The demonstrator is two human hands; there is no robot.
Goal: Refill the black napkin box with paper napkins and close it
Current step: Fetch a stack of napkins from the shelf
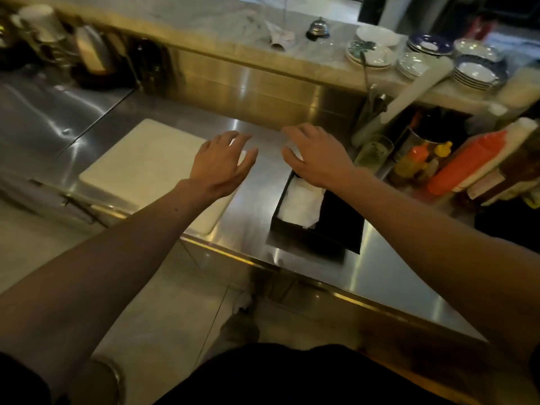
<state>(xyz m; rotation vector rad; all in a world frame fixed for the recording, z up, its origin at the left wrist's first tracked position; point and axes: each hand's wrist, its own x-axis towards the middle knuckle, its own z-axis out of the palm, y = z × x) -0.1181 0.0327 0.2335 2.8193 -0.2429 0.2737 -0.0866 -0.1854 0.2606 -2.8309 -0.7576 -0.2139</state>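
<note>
The black napkin box (339, 229) lies open on the steel counter (257, 217), just right of centre. White paper napkins (301, 204) fill its left part; the right part looks dark. My right hand (315, 154) hovers over the box's far end with fingers spread, holding nothing. My left hand (223, 162) is stretched out over the counter to the left of the box, fingers spread and empty. No separate lid can be made out.
A white cutting board (146, 168) lies left of the box. Sauce bottles (464, 165), a glass (374, 150) and a utensil holder crowd the right side. Stacked plates (473, 73) and a service bell (318, 27) sit on the raised marble ledge behind.
</note>
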